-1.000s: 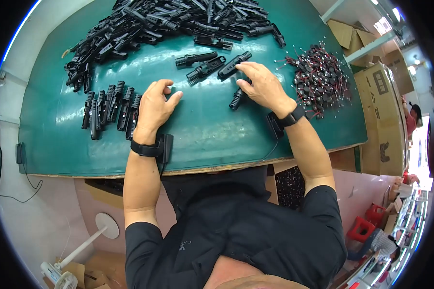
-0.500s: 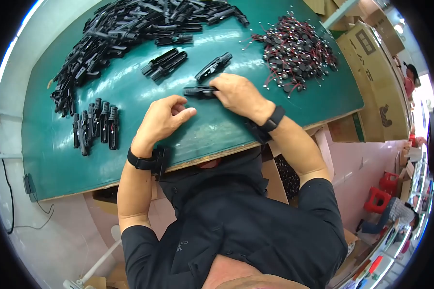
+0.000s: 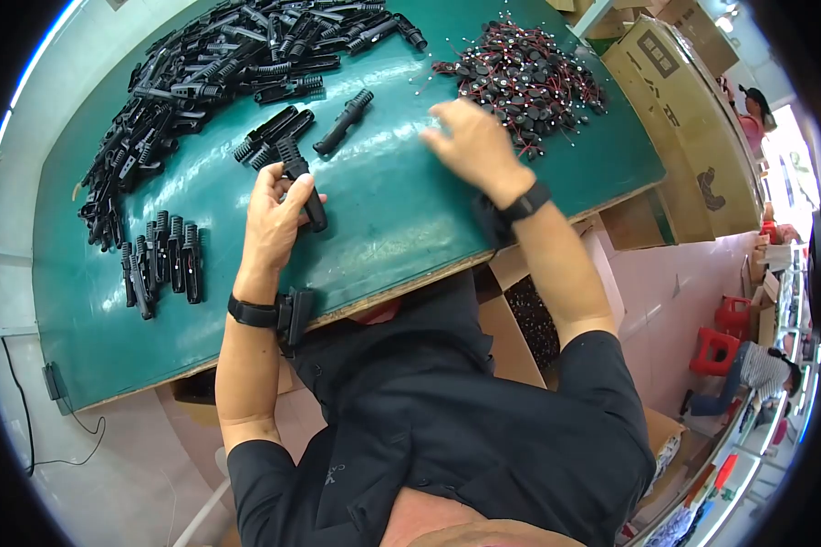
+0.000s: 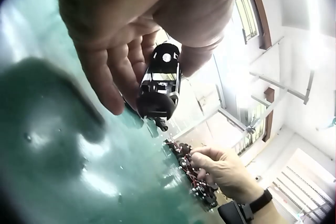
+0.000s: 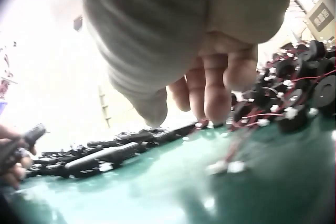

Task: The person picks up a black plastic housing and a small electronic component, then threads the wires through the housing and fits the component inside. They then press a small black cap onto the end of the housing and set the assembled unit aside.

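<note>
In the head view my left hand [image 3: 272, 223] grips a black plastic housing [image 3: 316, 215] with a ribbed end, above the green table. The left wrist view shows the open hollow side of this housing [image 4: 167, 65] between thumb and fingers. My right hand [image 3: 476, 148] is at the near left edge of a heap of small round black parts with red wires and white plugs [image 3: 529, 77]. Its fingers are loosely bent with nothing between them, and in the right wrist view the fingertips [image 5: 216, 109] hang just above the green surface beside the wired parts.
Similar housings form a big pile [image 3: 219, 68] along the far side. A single housing [image 3: 345, 123] and a few more [image 3: 272, 132] lie nearer. Several stand in a row [image 3: 162, 260] at the left. A cardboard box [image 3: 684, 128] adjoins the table's right side.
The right hand drew a housing toward the left hand, which now grips it. The right hand then moved right, to the wired parts. The head view has shifted.
</note>
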Demonstrator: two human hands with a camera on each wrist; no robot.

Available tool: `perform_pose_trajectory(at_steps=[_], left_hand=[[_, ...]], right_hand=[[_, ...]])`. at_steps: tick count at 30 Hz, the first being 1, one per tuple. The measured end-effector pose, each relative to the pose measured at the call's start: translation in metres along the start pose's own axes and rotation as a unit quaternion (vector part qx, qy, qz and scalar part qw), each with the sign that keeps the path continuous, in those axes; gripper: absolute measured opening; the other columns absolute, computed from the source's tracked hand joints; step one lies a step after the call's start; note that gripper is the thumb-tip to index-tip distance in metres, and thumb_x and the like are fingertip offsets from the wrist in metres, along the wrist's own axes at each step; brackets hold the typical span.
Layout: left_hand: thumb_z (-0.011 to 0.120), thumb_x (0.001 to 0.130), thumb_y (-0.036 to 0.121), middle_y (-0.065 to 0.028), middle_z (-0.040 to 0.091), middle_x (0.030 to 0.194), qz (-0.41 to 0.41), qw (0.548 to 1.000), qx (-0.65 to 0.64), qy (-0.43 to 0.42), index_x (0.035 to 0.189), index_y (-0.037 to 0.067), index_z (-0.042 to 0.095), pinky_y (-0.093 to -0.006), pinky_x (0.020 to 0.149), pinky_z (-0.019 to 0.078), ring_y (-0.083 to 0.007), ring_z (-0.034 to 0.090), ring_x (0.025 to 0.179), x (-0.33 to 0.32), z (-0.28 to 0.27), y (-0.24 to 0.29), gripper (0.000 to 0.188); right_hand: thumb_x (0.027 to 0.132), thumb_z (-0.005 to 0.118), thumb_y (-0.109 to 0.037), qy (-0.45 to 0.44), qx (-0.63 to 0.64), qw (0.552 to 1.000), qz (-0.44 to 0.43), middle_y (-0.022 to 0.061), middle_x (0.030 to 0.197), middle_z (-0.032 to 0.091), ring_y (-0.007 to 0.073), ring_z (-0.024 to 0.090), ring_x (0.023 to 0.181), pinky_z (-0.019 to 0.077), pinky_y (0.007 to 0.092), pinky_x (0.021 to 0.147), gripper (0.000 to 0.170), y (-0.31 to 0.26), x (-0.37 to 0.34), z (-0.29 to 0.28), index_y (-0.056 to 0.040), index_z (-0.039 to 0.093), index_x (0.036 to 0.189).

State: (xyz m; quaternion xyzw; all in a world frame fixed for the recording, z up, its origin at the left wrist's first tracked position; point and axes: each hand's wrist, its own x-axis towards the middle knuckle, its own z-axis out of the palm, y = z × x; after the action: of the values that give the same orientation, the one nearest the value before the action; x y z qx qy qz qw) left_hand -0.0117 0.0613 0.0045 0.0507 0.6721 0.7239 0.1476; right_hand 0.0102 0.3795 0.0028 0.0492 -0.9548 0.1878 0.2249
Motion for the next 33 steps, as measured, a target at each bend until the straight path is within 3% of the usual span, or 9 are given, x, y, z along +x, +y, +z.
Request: perform_pose_trajectory(at_steps=[2, 6, 11, 15, 20, 23, 26, 30, 33], left_hand=[[0.071, 0.102, 0.022, -0.0064, 0.063, 0.103, 0.006, 1.0, 0.008, 0.0, 0.128, -0.001, 0.055, -0.0285, 0.073, 0.06, -0.0147, 0.069, 0.086, 0.0, -0.004, -0.004, 0.038], [0.072, 0.102, 0.021, -0.0058, 0.063, 0.102, 0.027, 0.999, 0.026, 0.003, 0.128, 0.0, 0.055, -0.0275, 0.072, 0.059, -0.0135, 0.068, 0.084, 0.005, -0.007, -0.012, 0.038], [0.072, 0.101, 0.02, -0.0058, 0.063, 0.102, 0.025, 1.0, 0.014, -0.001, 0.129, 0.0, 0.055, -0.0267, 0.07, 0.0577, -0.013, 0.067, 0.081, 0.006, -0.01, -0.016, 0.038], [0.072, 0.101, 0.019, -0.0055, 0.063, 0.102, 0.019, 1.0, -0.009, -0.002, 0.13, 0.0, 0.055, -0.0268, 0.069, 0.0572, -0.0127, 0.067, 0.081, 0.004, -0.014, -0.015, 0.039], [0.071, 0.102, 0.02, -0.005, 0.063, 0.101, 0.011, 1.0, -0.024, -0.009, 0.131, -0.001, 0.055, -0.0262, 0.069, 0.0562, -0.0114, 0.066, 0.081, 0.002, -0.013, -0.012, 0.04], [0.07, 0.102, 0.02, -0.0048, 0.064, 0.101, 0.016, 0.999, -0.026, -0.016, 0.132, -0.001, 0.054, -0.0258, 0.07, 0.0554, -0.0108, 0.065, 0.081, 0.002, -0.012, -0.01, 0.039], [0.069, 0.103, 0.02, -0.0051, 0.064, 0.102, 0.018, 0.999, -0.031, -0.028, 0.132, 0.0, 0.054, -0.026, 0.072, 0.0557, -0.0109, 0.065, 0.082, 0.002, -0.012, -0.01, 0.038], [0.068, 0.103, 0.02, -0.0057, 0.066, 0.105, 0.02, 0.998, -0.046, -0.039, 0.132, 0.002, 0.054, -0.0267, 0.076, 0.0563, -0.0112, 0.065, 0.084, 0.002, -0.014, -0.01, 0.037], [0.068, 0.103, 0.018, -0.0052, 0.066, 0.103, 0.027, 0.997, -0.061, -0.031, 0.132, 0.0, 0.054, -0.0263, 0.074, 0.0547, -0.0105, 0.064, 0.083, 0.001, -0.013, -0.011, 0.037]], right_hand=[[0.093, 0.074, -0.032, -0.048, -0.097, 0.989, 0.1, 0.0182, 0.11, 0.073, 0.0377, 0.071, 0.101, 0.058, 0.0472, 0.087, 0.035, 0.029, 0.019, -0.01, -0.0051, 0.071, 0.115], [0.094, 0.071, -0.027, -0.088, -0.175, 0.972, 0.132, 0.0181, 0.107, 0.073, 0.0381, 0.072, 0.101, 0.0578, 0.0488, 0.088, 0.031, 0.027, 0.035, -0.012, -0.0065, 0.069, 0.116], [0.094, 0.07, -0.022, -0.095, -0.21, 0.965, 0.129, 0.018, 0.103, 0.074, 0.0409, 0.072, 0.098, 0.0583, 0.0517, 0.085, 0.029, 0.046, 0.046, 0.014, -0.0076, 0.067, 0.119], [0.092, 0.073, -0.018, -0.065, -0.192, 0.978, 0.054, 0.0154, 0.096, 0.073, 0.0346, 0.075, 0.088, 0.0604, 0.0474, 0.077, 0.031, 0.054, 0.044, 0.014, -0.0072, 0.068, 0.121], [0.096, 0.072, -0.01, 0.01, 0.188, 0.975, 0.114, 0.0063, 0.091, 0.071, 0.017, 0.072, 0.079, 0.06, 0.0325, 0.067, 0.027, 0.04, 0.05, -0.017, -0.0053, 0.068, 0.122], [0.099, 0.071, -0.007, 0.029, 0.369, 0.918, 0.14, 0.0019, 0.09, 0.069, 0.0093, 0.068, 0.077, 0.0581, 0.0251, 0.065, 0.022, 0.034, 0.053, -0.027, -0.004, 0.068, 0.121], [0.102, 0.068, -0.005, 0.037, 0.594, 0.782, 0.187, -0.0002, 0.089, 0.067, 0.0083, 0.066, 0.075, 0.0571, 0.0224, 0.065, 0.016, 0.023, 0.052, -0.025, -0.0034, 0.069, 0.118], [0.101, 0.07, -0.008, -0.018, 0.635, 0.74, 0.22, -0.0007, 0.086, 0.065, 0.0071, 0.064, 0.072, 0.0545, 0.0213, 0.062, 0.017, -0.01, 0.051, -0.006, -0.003, 0.069, 0.117], [0.101, 0.071, -0.01, -0.073, 0.622, 0.754, 0.197, -0.0008, 0.085, 0.065, 0.0067, 0.062, 0.069, 0.0521, 0.0209, 0.06, 0.018, -0.029, 0.055, 0.01, -0.003, 0.068, 0.118]])
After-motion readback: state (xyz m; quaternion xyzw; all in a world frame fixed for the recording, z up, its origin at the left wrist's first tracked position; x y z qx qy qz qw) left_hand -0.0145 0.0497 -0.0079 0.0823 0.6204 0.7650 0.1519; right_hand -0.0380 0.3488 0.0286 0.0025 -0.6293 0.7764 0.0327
